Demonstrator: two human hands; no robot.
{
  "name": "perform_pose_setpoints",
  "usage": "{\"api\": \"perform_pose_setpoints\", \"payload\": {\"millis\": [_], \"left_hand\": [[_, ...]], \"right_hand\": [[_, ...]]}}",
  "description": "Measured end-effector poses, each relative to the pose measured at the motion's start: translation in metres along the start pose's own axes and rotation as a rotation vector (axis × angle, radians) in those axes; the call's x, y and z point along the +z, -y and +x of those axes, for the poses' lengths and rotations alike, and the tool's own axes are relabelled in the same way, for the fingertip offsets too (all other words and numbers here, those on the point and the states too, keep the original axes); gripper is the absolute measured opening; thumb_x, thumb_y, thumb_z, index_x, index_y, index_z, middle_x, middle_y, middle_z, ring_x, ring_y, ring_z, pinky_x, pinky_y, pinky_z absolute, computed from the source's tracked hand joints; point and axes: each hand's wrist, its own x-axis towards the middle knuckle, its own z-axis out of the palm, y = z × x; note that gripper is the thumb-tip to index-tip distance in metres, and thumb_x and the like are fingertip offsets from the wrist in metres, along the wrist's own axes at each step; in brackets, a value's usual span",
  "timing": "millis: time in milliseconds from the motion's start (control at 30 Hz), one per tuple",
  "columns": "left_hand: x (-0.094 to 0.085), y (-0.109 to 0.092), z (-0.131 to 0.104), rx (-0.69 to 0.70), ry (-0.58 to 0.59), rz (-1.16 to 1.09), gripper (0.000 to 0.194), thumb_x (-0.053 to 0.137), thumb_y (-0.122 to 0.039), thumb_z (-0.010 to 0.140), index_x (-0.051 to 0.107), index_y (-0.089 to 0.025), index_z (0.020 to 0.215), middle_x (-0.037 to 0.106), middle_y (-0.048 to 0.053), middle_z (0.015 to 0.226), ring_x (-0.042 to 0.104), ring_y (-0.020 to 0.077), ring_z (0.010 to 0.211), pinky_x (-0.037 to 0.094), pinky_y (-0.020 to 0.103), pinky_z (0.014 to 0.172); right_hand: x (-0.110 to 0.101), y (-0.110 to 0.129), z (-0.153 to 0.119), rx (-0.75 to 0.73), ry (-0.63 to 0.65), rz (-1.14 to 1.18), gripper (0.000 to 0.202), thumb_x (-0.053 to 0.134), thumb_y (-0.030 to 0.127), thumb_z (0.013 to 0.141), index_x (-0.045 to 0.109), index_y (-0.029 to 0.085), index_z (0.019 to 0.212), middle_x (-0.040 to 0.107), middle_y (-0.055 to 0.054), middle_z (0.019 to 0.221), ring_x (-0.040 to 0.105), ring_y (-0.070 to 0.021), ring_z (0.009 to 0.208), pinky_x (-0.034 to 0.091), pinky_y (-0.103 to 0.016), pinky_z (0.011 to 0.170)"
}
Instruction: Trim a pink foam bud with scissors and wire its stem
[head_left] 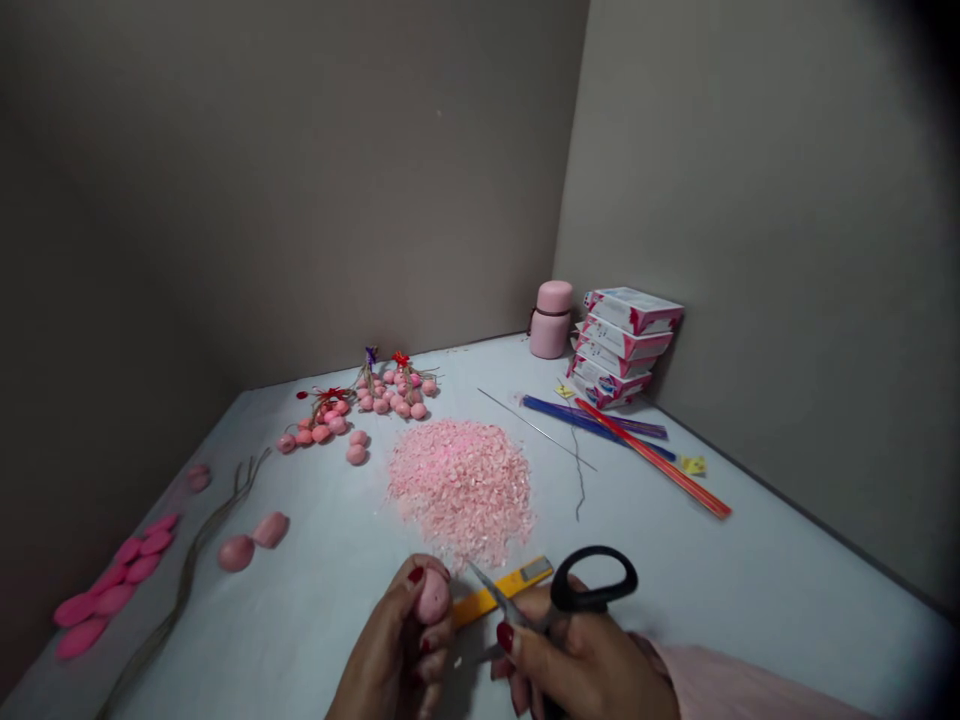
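Observation:
My left hand (405,640), at the bottom centre, has its fingers wrapped round a small pink ball (433,597) with a tiny dark hole in its face. In my right hand (577,650) is a pair of black-handled scissors (592,582). One blade points up and left, its tip just right of the ball and apart from it. Beneath the scissors lies a yellow cutter knife (517,580), partly hidden by my hands. Beyond it spreads a heap of pink shavings (465,480).
Pink beads tied in bunches (390,392) sit at the back. Loose balls (236,552), cords (191,560) and bright pink pieces (112,600) are on the left. A pink flask (551,320), stacked boxes (626,340), red sticks (660,462) and a thin rod (536,428) lie right.

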Motion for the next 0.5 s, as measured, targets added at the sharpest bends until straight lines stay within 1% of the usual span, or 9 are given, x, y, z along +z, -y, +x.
{"api": "perform_pose_setpoints", "payload": {"millis": [67,133,200,267,367,500], "left_hand": [[0.0,0.0,0.0,0.014,0.028,-0.004,0.037,0.06,-0.053,0.072,0.041,-0.022,0.062,0.033,-0.011,0.049,0.012,0.0046,0.041,0.011,0.015,0.033],[-0.001,0.001,0.001,0.01,0.029,-0.002,0.035,0.059,-0.052,0.073,0.044,-0.022,0.066,0.033,-0.011,0.049,0.012,0.0046,0.041,0.011,0.015,0.033],[-0.001,0.001,0.001,0.003,0.013,0.006,0.034,0.059,-0.053,0.073,0.044,-0.023,0.069,0.034,-0.011,0.049,0.011,0.0049,0.042,0.01,0.016,0.034],[-0.001,0.001,0.001,-0.009,-0.004,0.022,0.035,0.059,-0.054,0.072,0.043,-0.023,0.069,0.034,-0.011,0.049,0.011,0.0049,0.042,0.01,0.016,0.034],[0.001,0.0,0.0,-0.021,-0.042,0.056,0.037,0.06,-0.056,0.07,0.042,-0.023,0.07,0.034,-0.011,0.048,0.014,0.0049,0.042,0.01,0.016,0.036],[0.003,-0.001,0.0,-0.032,-0.071,0.095,0.039,0.059,-0.059,0.068,0.043,-0.023,0.069,0.034,-0.012,0.047,0.013,0.0044,0.04,0.009,0.016,0.036]], "right_hand": [[0.003,0.0,-0.002,0.07,0.028,0.026,0.026,0.045,0.032,0.083,0.052,0.019,0.061,0.054,0.002,0.055,0.054,-0.0124,0.052,0.039,-0.02,0.048],[0.005,0.002,-0.003,0.096,0.026,0.014,0.023,0.048,0.029,0.079,0.045,0.02,0.057,0.05,0.004,0.054,0.051,-0.0114,0.052,0.035,-0.02,0.046],[0.006,0.004,-0.004,0.104,0.017,-0.003,0.026,0.048,0.026,0.077,0.036,0.021,0.054,0.044,0.005,0.051,0.047,-0.0101,0.05,0.031,-0.019,0.042],[0.005,0.005,-0.003,0.074,0.049,-0.036,0.029,0.049,0.024,0.075,0.029,0.022,0.054,0.036,0.007,0.047,0.041,-0.0092,0.046,0.028,-0.02,0.04],[0.004,0.001,-0.001,0.015,0.129,-0.069,0.033,0.051,0.024,0.074,0.026,0.022,0.053,0.027,0.008,0.045,0.036,-0.0087,0.043,0.027,-0.021,0.041],[0.006,-0.008,-0.002,0.098,0.1,0.048,0.033,0.051,0.029,0.077,0.027,0.022,0.056,0.029,0.008,0.048,0.035,-0.0077,0.045,0.027,-0.02,0.044]]}}
